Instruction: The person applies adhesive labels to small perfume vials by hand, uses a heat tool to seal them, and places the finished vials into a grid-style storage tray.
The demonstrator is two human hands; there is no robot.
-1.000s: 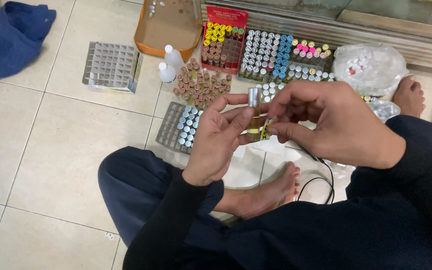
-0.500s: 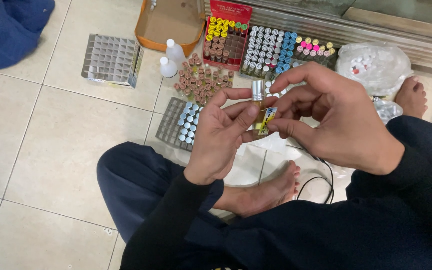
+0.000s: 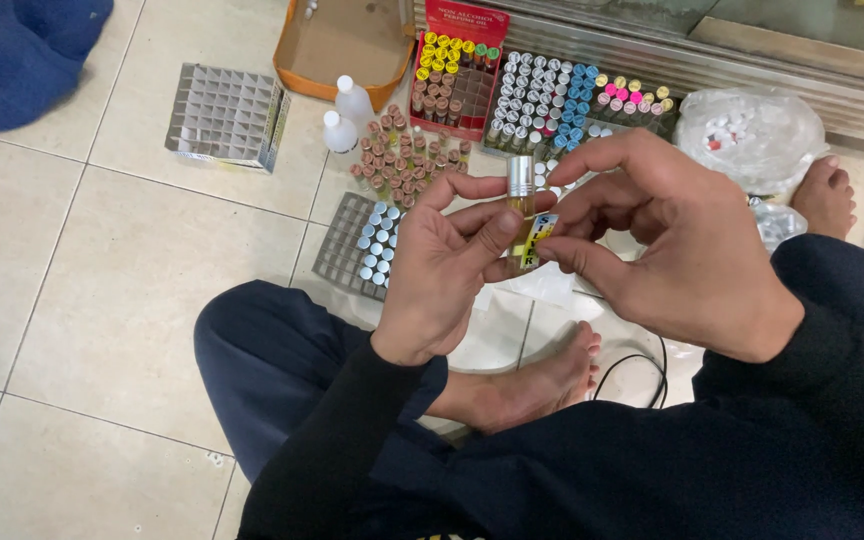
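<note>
Above our crossed legs: we hold a small vial (image 3: 522,205) upright, silver cap on top.
Left hand (image 3: 442,270): our fingers grasp the vial's body.
Right hand (image 3: 677,250): our fingertips pinch the yellow label (image 3: 535,240) at its lower side.
Axis: vertical, between both hands, left nearer.
Floor: trays of vials (image 3: 542,95) beyond.

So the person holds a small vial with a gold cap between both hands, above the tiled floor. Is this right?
Not quite: the cap is silver, not gold. The head view shows the small vial with a silver cap, held between the fingers of the left hand and the right hand, above the tiled floor.
</note>
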